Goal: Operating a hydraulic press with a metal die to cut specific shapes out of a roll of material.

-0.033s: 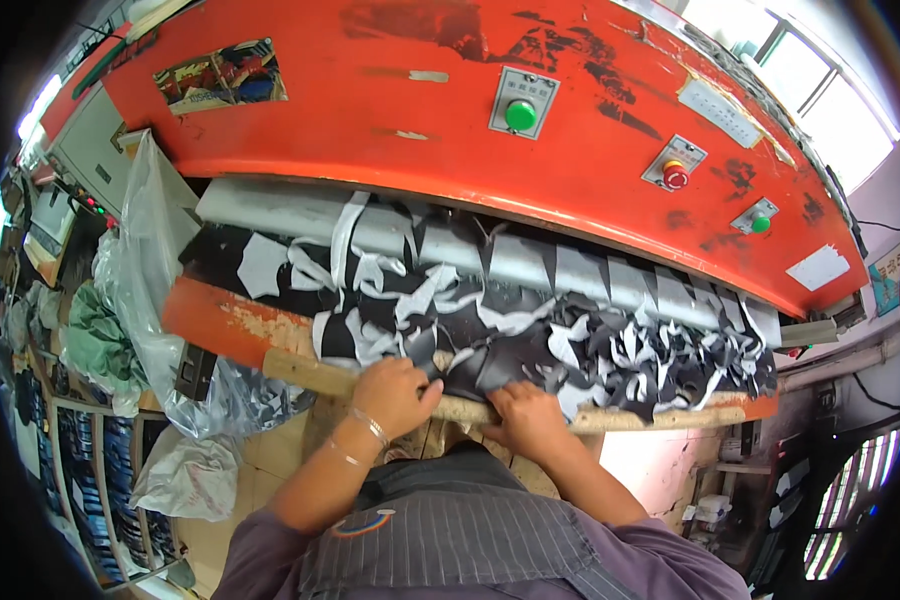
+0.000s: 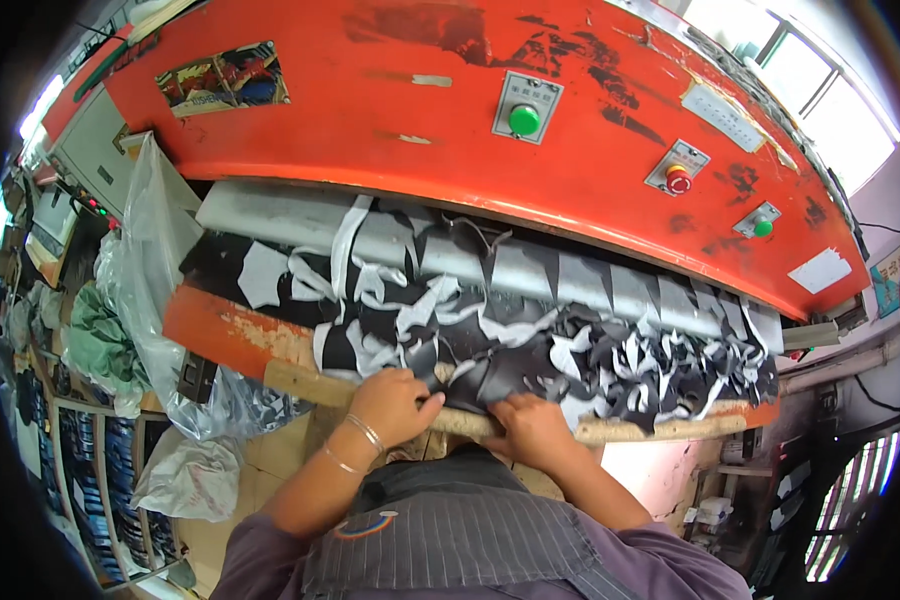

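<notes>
My left hand (image 2: 395, 407) is closed at the front edge of the machine bed, its fingers curled and its thumb pointing right. My right hand (image 2: 532, 430) is closed along the same edge, a short gap away. Between and under the fingers lies a black sheet (image 2: 515, 372) of leather-like material, which both hands appear to grip; the fingertips are partly hidden. Black and white offcuts (image 2: 640, 365) lie heaped over the bed, thickest at the right. A pale wooden rail (image 2: 315, 381) runs along the front edge beneath my hands.
Beyond the bed rises a red machine front (image 2: 370, 130) with a green button (image 2: 523, 120), a red knob (image 2: 678, 180) and another green button (image 2: 763, 228). A grey beam (image 2: 300, 220) lies beneath it. Clear plastic bags (image 2: 150, 260) hang at the left, beside a shelf rack (image 2: 80, 470).
A thin dark strip now stands up from the grey beam near its middle. My hands hold almost the same place, and the view has shifted slightly.
</notes>
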Available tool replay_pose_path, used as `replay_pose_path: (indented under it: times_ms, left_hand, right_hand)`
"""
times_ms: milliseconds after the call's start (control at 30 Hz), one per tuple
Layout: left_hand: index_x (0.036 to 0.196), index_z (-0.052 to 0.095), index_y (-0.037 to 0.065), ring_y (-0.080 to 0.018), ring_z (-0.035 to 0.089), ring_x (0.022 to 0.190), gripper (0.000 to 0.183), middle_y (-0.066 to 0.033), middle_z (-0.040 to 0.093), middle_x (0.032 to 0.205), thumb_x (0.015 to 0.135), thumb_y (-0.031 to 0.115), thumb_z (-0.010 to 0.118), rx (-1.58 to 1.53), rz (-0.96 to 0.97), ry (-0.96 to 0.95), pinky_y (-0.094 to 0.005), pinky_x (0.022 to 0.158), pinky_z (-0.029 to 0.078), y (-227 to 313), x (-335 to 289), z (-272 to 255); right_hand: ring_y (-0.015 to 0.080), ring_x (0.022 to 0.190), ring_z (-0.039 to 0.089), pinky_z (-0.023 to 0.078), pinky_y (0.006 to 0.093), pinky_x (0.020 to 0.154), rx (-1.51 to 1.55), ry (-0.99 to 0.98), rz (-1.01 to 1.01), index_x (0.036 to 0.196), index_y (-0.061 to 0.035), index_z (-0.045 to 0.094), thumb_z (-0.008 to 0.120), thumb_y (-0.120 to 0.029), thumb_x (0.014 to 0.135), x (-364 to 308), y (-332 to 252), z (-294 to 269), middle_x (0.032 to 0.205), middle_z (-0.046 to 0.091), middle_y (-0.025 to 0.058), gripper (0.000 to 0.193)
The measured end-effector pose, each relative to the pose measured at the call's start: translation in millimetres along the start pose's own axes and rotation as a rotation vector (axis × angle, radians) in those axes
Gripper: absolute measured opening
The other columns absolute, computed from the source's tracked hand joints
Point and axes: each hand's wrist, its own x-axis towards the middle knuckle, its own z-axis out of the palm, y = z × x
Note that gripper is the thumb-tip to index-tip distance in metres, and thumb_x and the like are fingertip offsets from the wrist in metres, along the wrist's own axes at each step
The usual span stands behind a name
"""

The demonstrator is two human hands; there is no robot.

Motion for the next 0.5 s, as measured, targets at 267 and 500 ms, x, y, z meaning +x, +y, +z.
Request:
replay_pose_path:
  times_ms: [267, 500]
  left_hand:
    - [0.095, 0.065, 0.006, -0.0365, 0.057, 0.092, 0.024, -0.0143, 0.060, 0.090, 0.081, 0.025, 0.068, 0.050, 0.030, 0.571, -0.0431, 0.080, 0.047, -66.1, 163.7, -15.5]
    - [0.095, 0.065, 0.007, -0.0315, 0.054, 0.102, 0.021, -0.0124, 0.057, 0.104, 0.082, 0.023, 0.067, 0.138, 0.079, -0.168, -0.0430, 0.089, 0.045, -65.2, 165.8, -26.2]
  right_hand:
    - [0.0417, 0.125, 0.040, 0.044, 0.0465, 0.096, 0.119, 0.212, 0.110, 0.129, -0.0082, 0.052, 0.078, -0.049, 0.069, 167.5, 60.2, -19.0, 0.135, 0.043, 0.0277, 0.077]
    - [0.0412, 0.120, 0.041, 0.043, 0.0431, 0.097, 0.179, 0.188, 0.167, 0.112, -0.0046, 0.062, 0.083, -0.035, 0.058, 241.8, 116.7, -0.2, 0.131, 0.042, 0.0272, 0.065]
